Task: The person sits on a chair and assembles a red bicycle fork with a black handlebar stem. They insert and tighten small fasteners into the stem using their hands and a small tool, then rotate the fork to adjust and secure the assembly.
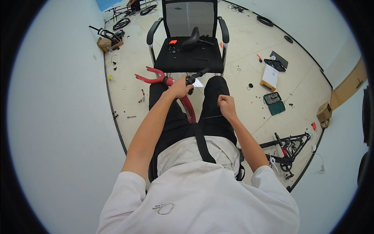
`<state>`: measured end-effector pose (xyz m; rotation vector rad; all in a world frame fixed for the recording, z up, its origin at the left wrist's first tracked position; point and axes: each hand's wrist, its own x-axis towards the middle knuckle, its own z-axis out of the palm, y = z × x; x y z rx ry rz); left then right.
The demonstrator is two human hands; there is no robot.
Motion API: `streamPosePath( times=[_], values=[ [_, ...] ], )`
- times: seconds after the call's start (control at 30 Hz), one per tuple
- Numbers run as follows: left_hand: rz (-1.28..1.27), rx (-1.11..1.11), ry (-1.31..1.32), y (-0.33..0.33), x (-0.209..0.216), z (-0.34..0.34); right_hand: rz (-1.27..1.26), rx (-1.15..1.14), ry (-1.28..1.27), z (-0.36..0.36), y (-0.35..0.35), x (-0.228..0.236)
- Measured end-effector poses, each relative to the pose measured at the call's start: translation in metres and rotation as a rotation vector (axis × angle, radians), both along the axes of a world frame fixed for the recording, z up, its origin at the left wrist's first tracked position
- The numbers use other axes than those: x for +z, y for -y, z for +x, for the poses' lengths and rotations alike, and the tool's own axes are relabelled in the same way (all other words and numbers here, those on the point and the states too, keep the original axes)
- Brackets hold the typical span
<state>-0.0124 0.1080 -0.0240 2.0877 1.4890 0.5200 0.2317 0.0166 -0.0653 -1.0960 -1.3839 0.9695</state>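
I sit with a red bicycle fork (186, 104) lying between my thighs, its two legs (150, 76) pointing away to the left. My left hand (180, 88) grips the fork near its crown, beside a black stem part (196, 75). My right hand (226, 106) is closed in a fist over my right thigh and holds a thin black tool (212, 116) that lies across the leg.
A black office chair (189, 54) stands right in front of me, with a black bicycle saddle (192, 39), an orange piece (173, 41) and small parts on its seat. A black bike frame (288, 146) lies at my right. A green parts box (274, 102), a white box (270, 76) and tyres litter the floor.
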Motion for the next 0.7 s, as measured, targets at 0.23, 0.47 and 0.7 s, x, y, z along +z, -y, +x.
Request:
streamPosePath(
  times=[0.23, 0.47, 0.7],
  values=[
    [0.011, 0.000, 0.007, 0.001, 0.001, 0.001, 0.050, 0.145, 0.139, -0.008, -0.017, 0.003],
    [-0.043, 0.077, -0.083, 0.006, 0.005, 0.006, 0.176, 0.178, 0.555, -0.059, -0.040, 0.032],
    [-0.063, 0.166, -0.089, 0.007, 0.001, 0.003, 0.213, 0.376, 0.685, -0.087, -0.040, 0.047]
  ],
)
